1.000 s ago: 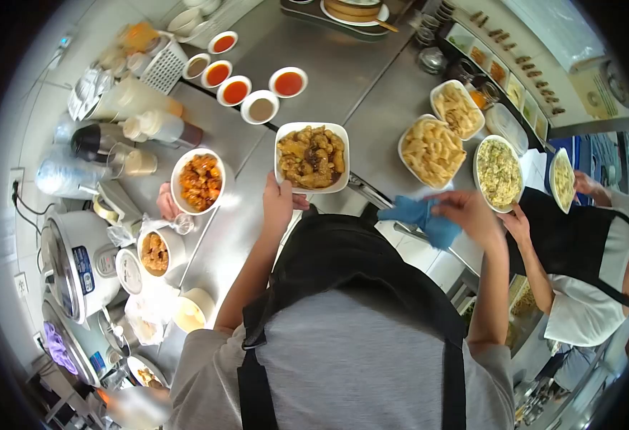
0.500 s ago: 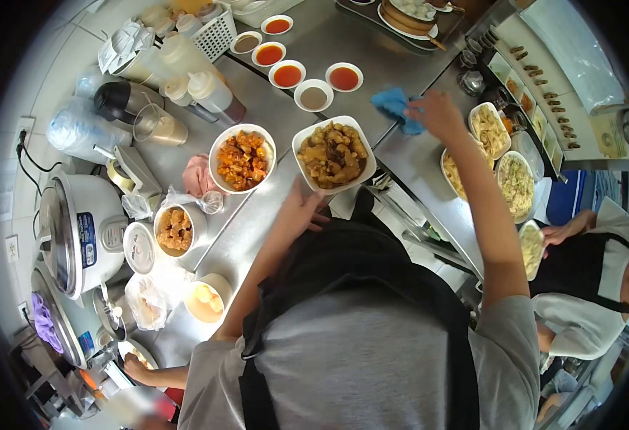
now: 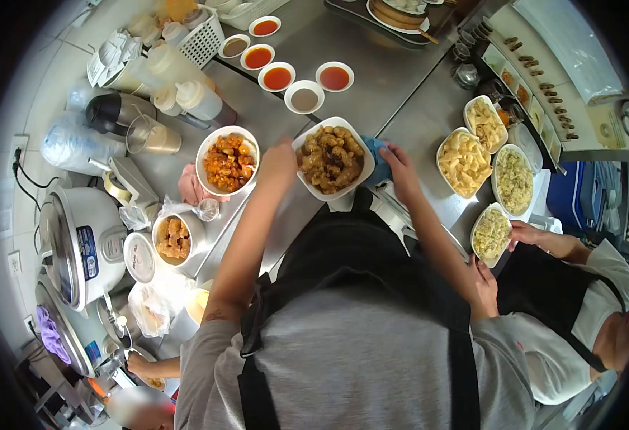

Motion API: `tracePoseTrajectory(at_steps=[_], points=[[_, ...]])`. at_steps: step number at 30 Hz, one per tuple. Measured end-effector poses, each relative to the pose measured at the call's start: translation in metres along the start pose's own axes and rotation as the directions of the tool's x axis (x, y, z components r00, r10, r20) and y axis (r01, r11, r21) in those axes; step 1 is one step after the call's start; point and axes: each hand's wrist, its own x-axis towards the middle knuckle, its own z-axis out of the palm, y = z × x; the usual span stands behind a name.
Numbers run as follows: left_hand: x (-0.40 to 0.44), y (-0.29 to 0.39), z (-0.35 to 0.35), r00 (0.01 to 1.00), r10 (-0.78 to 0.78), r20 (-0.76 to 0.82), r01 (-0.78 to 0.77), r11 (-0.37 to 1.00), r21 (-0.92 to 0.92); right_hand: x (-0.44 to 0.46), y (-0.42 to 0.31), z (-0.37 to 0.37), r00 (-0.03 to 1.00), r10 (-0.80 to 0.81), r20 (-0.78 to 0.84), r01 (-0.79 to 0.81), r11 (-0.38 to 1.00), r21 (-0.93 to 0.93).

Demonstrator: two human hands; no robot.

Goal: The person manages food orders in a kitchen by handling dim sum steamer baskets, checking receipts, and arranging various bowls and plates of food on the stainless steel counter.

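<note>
A white square bowl of brown saucy fried pieces point(image 3: 332, 159) is in front of my body at the counter edge. My left hand point(image 3: 278, 163) is closed at the bowl's left rim, its fingertips partly hidden. On the other side, my right hand point(image 3: 400, 170) holds a blue cloth point(image 3: 379, 162) against the bowl's right wall. Left of my left hand stands a round white bowl of red-orange glazed pieces point(image 3: 228, 163). Small dishes of red sauce point(image 3: 277, 77) and of greyish sauce point(image 3: 304, 97) sit beyond the bowls.
On the right, a co-worker's hands point(image 3: 485, 279) hold a dish of pale, green-flecked food point(image 3: 492, 234) beside several filled dishes. A rice cooker point(image 3: 88, 240), squeeze bottles point(image 3: 203, 102) and a tub of fried pieces point(image 3: 174, 239) line the left side. Another person's hand point(image 3: 142, 367) shows at lower left.
My right hand has come back from the right counter with the blue cloth to the bowl's right side. My left hand has moved up to its left rim. The co-worker's dish moved left.
</note>
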Motion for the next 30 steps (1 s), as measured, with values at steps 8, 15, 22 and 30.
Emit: tracePoseTrajectory(at_steps=[8, 15, 22, 30], points=[[-0.028, 0.023, 0.005, 0.940, 0.080, 0.331, 0.207, 0.637, -0.743, 0.018, 0.002, -0.016, 0.899, -0.169, 0.403, -0.269, 0.515, 0.814], [0.009, 0.099, -0.023, 0.912, 0.188, 0.365, 0.244, 0.467, -0.850, 0.016, -0.056, 0.000, 0.895, -0.095, 0.435, -0.338, 0.492, 0.802], [0.101, 0.154, -0.020, 0.967, 0.158, 0.201, 0.112, 0.443, -0.889, 0.075, -0.056, -0.043, 0.889, -0.455, 0.039, 0.326, 0.572, -0.752], [0.211, 0.153, -0.013, 0.965, 0.097, 0.243, 0.154, 0.538, -0.828, 0.181, -0.250, -0.270, 0.640, -0.767, -0.048, -0.036, 0.033, -0.999]])
